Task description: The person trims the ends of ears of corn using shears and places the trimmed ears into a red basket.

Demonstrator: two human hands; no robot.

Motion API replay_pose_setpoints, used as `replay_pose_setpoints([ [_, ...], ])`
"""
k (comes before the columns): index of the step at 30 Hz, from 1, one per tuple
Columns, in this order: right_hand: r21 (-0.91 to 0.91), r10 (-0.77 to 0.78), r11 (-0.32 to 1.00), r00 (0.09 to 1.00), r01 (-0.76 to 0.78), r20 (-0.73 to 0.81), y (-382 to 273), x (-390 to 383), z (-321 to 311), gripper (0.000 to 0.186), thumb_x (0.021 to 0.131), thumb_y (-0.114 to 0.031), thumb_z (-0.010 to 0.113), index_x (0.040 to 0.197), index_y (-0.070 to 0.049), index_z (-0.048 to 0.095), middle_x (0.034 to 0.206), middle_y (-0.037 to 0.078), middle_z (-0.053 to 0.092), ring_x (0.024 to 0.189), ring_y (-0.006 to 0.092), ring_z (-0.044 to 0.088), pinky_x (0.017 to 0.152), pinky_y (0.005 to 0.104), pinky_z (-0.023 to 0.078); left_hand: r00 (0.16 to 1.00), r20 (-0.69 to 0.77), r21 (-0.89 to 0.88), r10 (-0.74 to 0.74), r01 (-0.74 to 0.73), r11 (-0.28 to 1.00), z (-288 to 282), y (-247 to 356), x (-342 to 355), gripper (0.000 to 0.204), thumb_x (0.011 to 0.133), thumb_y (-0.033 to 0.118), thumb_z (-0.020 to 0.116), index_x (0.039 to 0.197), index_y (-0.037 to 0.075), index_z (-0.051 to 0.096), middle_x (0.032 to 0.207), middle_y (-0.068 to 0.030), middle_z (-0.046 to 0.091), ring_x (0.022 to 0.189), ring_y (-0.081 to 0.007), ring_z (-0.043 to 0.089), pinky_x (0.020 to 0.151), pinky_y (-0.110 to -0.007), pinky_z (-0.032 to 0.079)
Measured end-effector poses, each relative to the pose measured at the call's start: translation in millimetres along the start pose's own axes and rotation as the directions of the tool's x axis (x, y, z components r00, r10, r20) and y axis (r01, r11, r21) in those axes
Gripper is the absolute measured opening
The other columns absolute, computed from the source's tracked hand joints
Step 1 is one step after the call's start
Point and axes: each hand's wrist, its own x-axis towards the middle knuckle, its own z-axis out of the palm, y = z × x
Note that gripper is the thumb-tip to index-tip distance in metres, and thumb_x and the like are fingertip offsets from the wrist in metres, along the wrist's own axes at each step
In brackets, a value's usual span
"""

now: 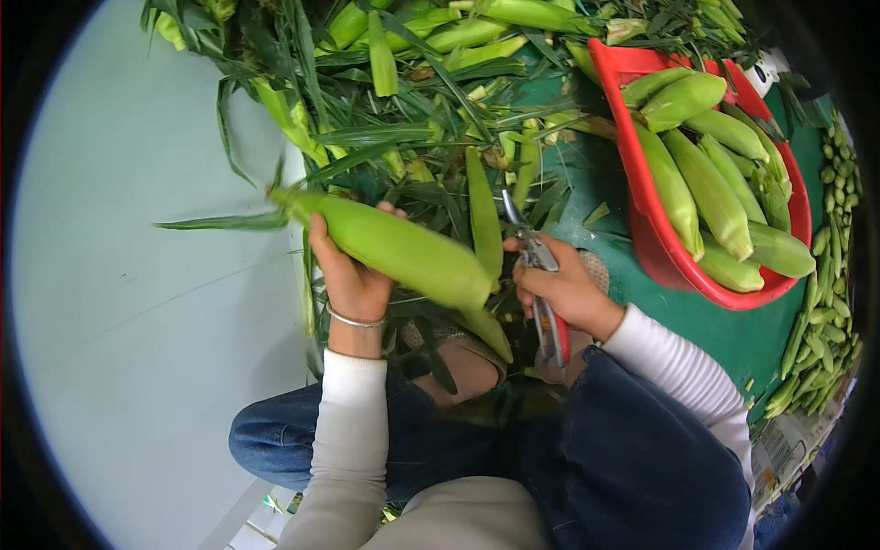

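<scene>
An ear of corn (394,243) in its green husk lies across my left hand (353,280), whose fingers and thumb close round it. Its tuft of silk and a long leaf point left, and its blunt end points right toward my body's middle. My right hand (564,289) grips a pair of pruning shears (541,261) with red and grey handles. The blades point up and a little left, just right of the corn and apart from it. Loose husk leaves (483,211) hang or lie between the two hands.
A red plastic basket (642,206) at the right holds several husked-in corn ears (710,188). Cut leaves and more corn (449,41) cover the green floor (600,197) ahead. A pale wall (147,312) rises at the left. Green pods (820,339) lie heaped along the far right.
</scene>
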Motion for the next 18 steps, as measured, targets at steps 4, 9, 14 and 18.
replay_pose_setpoints([
  [4,-0.503,-0.135,0.849,0.986,0.165,0.095,-28.3,-8.5,1.5,0.048,0.078,-0.007,0.058,0.123,0.002,0.044,0.095,0.011,0.058,0.077,0.0209,0.060,0.068,0.0319,0.050,0.998,0.034,0.592,-0.059,0.028,0.805,2.9,1.4,-2.0,0.046,0.094,0.050,0.043,0.102,0.006,0.057,0.086,-0.0126,0.065,0.078,-0.0257,0.062,0.073,-0.035,0.051],
  [9,-0.813,-0.314,0.421,0.905,0.404,0.287,-37.9,0.8,14.4,0.054,0.068,-0.016,0.064,0.114,0.005,0.045,0.102,0.025,0.053,0.096,0.0416,0.052,0.084,0.0430,0.044,0.971,0.219,0.929,-0.099,-0.177,0.327,5.9,-8.0,-10.4,0.036,0.089,0.036,0.058,0.102,0.002,0.058,0.084,-0.0126,0.065,0.073,-0.0230,0.062,0.067,-0.032,0.049],
  [14,-0.858,-0.226,0.301,0.905,0.416,0.359,-43.7,2.7,6.2,0.035,0.070,-0.017,0.064,0.092,0.004,0.047,0.084,0.023,0.058,0.081,0.0400,0.059,0.072,0.0462,0.046,0.927,0.317,0.908,-0.200,-0.358,-0.218,20.5,-11.1,-16.8,0.046,0.079,0.037,0.068,0.105,0.001,0.056,0.075,-0.0183,0.061,0.068,-0.0340,0.059,0.065,-0.036,0.048],
  [18,-0.783,-0.270,0.560,0.953,0.271,0.136,-28.7,-4.8,7.3,0.033,0.071,-0.009,0.061,0.102,0.001,0.051,0.077,0.013,0.061,0.069,0.0309,0.061,0.061,0.0361,0.048,0.804,0.553,0.772,-0.220,-0.594,-0.227,9.7,0.4,-14.3,0.042,0.080,0.029,0.068,0.108,0.000,0.057,0.083,-0.0162,0.060,0.071,-0.0326,0.057,0.069,-0.033,0.047],
])
